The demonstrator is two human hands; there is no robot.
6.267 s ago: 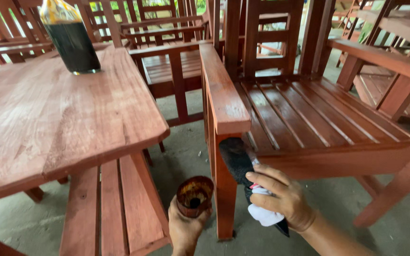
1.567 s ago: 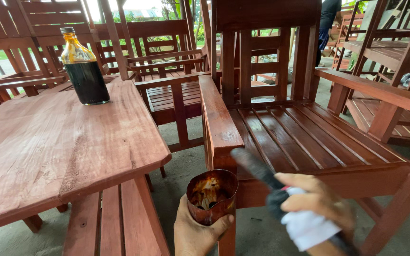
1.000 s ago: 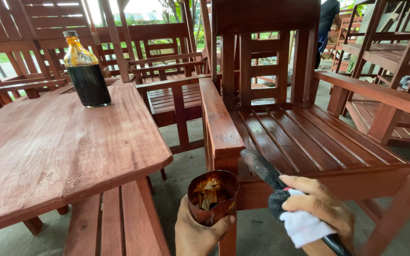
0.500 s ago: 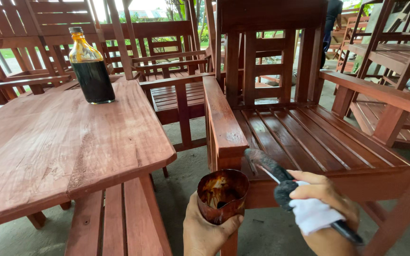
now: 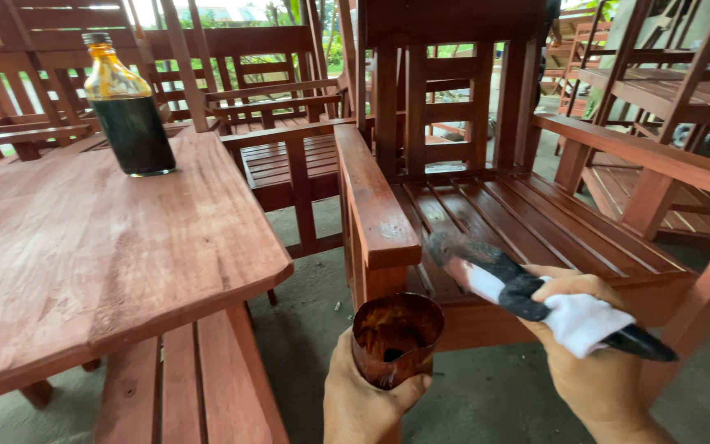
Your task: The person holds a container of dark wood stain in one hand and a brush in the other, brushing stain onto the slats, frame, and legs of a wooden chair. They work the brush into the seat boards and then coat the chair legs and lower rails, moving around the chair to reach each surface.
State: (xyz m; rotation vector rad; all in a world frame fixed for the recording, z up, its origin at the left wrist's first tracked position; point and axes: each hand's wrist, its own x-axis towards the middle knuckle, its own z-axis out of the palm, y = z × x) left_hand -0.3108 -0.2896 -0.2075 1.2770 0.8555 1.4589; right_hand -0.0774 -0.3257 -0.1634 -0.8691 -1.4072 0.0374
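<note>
My left hand (image 5: pixel 365 396) holds a small stained cup (image 5: pixel 396 337) of reddish-brown finish just below the chair's armrest (image 5: pixel 375 197). My right hand (image 5: pixel 593 362) grips a dark-handled paintbrush (image 5: pixel 495 275) wrapped in a white cloth (image 5: pixel 581 321). The brush's bristles point left, over the front edge of the slatted seat of the red-brown wooden chair (image 5: pixel 536 222), close to the armrest post.
A red-brown wooden table (image 5: pixel 92 247) stands at the left with a bottle of dark liquid (image 5: pixel 127 111) on its far side. A slatted bench (image 5: pixel 174 386) sits under the table. More wooden chairs stand behind and at the right. The floor is grey concrete.
The brush has lifted slightly up and left toward the armrest post. The cup has dropped a little lower in view. The view has shifted slightly closer.
</note>
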